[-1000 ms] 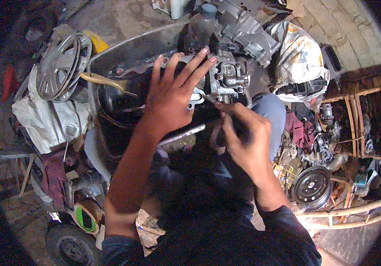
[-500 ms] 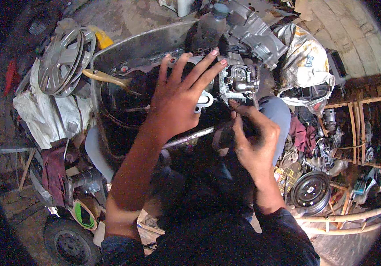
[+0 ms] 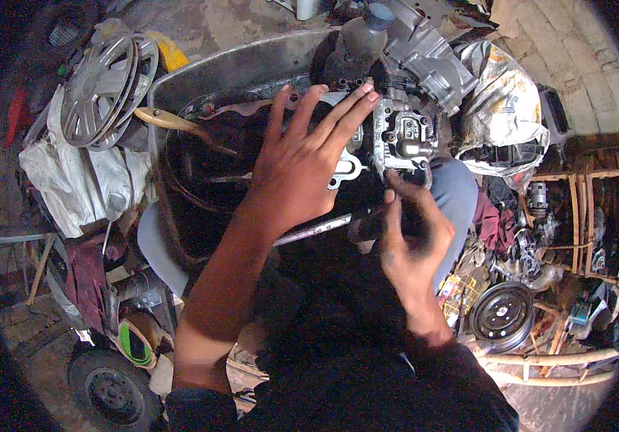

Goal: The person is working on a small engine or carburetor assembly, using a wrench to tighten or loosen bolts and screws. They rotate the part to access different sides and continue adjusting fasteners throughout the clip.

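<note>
My left hand [image 3: 296,162] lies with its fingers stretched out over a pale metal engine part with a flat face [image 3: 347,170], covering much of it. Its fingertips reach the left edge of a silver cylinder head [image 3: 404,135]. At the head's near corner, my right hand [image 3: 416,234] has its thumb and index finger curled close together, the index tip against the metal. Whatever lies between those fingertips is too small or hidden to make out. Both hands are over a large dark metal basin [image 3: 180,86] at my knees.
A wooden-handled brush [image 3: 169,121] leans over the basin's left rim. Beyond stand a dark bottle with a blue cap [image 3: 379,16] and a grey metal casing [image 3: 432,61]. Hubcaps [image 3: 104,90] lie left; a white sack [image 3: 500,108] and a black wheel rim [image 3: 501,313] are at right.
The cylinder head and both hands sit slightly farther right in the picture, as the view shifted. My right fingertips stay at the head's near corner; my left hand remains spread over the part.
</note>
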Available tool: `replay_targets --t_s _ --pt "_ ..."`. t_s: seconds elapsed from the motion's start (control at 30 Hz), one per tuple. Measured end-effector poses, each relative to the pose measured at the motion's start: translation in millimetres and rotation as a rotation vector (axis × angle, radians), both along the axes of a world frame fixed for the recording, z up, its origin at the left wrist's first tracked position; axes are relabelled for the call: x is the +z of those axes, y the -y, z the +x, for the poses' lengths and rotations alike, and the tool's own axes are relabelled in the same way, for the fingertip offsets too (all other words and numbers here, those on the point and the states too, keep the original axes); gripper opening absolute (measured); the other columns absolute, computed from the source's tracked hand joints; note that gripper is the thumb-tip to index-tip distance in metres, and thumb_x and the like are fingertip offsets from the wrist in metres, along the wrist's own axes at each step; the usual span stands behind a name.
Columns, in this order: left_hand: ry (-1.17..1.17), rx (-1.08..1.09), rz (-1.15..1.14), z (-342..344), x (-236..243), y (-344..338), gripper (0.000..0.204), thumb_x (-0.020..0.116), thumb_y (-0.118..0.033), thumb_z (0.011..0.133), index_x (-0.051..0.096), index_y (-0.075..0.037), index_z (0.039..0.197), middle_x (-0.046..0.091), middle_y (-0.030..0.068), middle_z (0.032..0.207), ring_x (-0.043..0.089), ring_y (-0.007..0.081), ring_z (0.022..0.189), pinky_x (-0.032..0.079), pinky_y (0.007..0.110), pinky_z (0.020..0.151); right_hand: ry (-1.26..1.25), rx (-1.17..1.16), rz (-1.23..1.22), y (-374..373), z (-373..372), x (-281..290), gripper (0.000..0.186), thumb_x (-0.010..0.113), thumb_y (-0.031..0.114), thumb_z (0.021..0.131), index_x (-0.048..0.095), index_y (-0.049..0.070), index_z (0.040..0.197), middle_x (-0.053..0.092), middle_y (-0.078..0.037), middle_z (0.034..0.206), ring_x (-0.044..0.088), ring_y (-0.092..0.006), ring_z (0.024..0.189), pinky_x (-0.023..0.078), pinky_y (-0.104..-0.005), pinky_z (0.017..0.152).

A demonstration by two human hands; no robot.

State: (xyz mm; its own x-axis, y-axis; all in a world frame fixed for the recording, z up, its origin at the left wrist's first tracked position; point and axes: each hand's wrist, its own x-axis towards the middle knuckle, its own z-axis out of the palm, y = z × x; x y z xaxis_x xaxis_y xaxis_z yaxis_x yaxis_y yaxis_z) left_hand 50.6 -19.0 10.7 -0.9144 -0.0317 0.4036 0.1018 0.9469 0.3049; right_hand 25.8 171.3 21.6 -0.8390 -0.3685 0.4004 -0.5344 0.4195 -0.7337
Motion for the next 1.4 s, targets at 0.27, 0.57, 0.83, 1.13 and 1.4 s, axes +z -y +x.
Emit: replay_targets --t_s 0.27,0.57,0.83,1.13,1.4 --pt "0.034 -0.020 0.032 -0.9 6.5 -0.3 0.110 0.081 -0.005 0.063 0.033 -0.016 0.162 0.040 -0.0025 0.165 0.041 0.0321 0.142 0.019 0.057 0.124 0.043 -0.042 -0.063 12.0 0.3 7.6 0.017 0.062 -0.006 0.093 0.071 -0.003 0.107 0.075 -0.017 0.096 0.074 -0.0242 0.090 0.056 -0.0338 0.081" --pt "0.001 -0.042 0.086 1.0 3.4 1.4 0.117 0.088 -0.014 0.061 0.031 -0.016 0.163 0.039 -0.0010 0.166 0.040 0.0328 0.143 0.019 0.058 0.124 0.116 -0.024 0.029 19.3 -2.4 20.1 0.014 0.057 -0.009 0.093 0.068 -0.006 0.101 0.075 -0.013 0.093 0.068 -0.0120 0.085 0.052 -0.0272 0.078" --pt "-0.034 -0.056 0.038 2.3 -1.6 2.5 0.117 0.088 -0.022 0.062 0.030 -0.013 0.163 0.040 0.0012 0.165 0.038 0.0350 0.144 0.020 0.061 0.122 0.107 -0.025 0.076 11.1 -2.9 22.5 0.012 0.060 -0.007 0.093 0.068 -0.005 0.102 0.076 -0.015 0.093 0.069 -0.0122 0.086 0.054 -0.0300 0.079" --pt "-0.080 -0.088 0.111 5.6 0.3 6.8 0.114 0.089 -0.032 0.068 0.030 -0.006 0.162 0.045 0.0082 0.161 0.040 0.0400 0.142 0.020 0.062 0.122 0.018 0.137 0.044 -6.1 -4.9 18.4 0.027 0.064 0.001 0.095 0.068 -0.002 0.122 0.076 -0.018 0.103 0.075 -0.0279 0.096 0.056 -0.0361 0.085" --pt "-0.129 -0.052 0.127 2.0 2.7 5.7 0.110 0.086 -0.049 0.073 0.033 -0.011 0.162 0.055 0.0131 0.149 0.044 0.0387 0.139 0.024 0.059 0.121 -0.341 0.259 0.480 -44.1 -96.1 79.8 0.013 0.059 0.003 0.101 0.066 -0.004 0.109 0.068 -0.015 0.088 0.063 -0.0274 0.076 0.048 -0.0350 0.072"
